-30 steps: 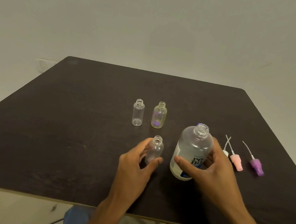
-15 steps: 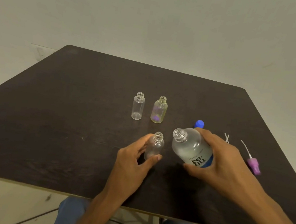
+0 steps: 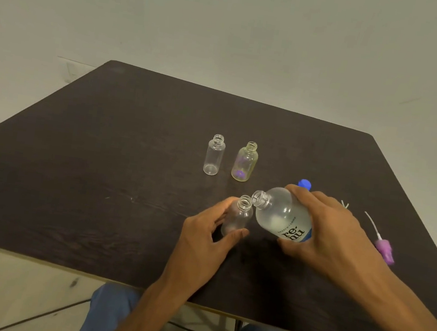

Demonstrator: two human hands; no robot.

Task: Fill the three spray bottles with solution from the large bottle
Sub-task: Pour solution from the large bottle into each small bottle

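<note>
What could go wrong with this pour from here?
1. The large bottle is tilted with its wide mouth beside the narrow neck of the near spray bottle; solution may well miss and run onto the table.
2. The left hand holds that small bottle only lightly between thumb and fingers; a nudge from the big bottle, held in the right hand, could tip it.
</note>
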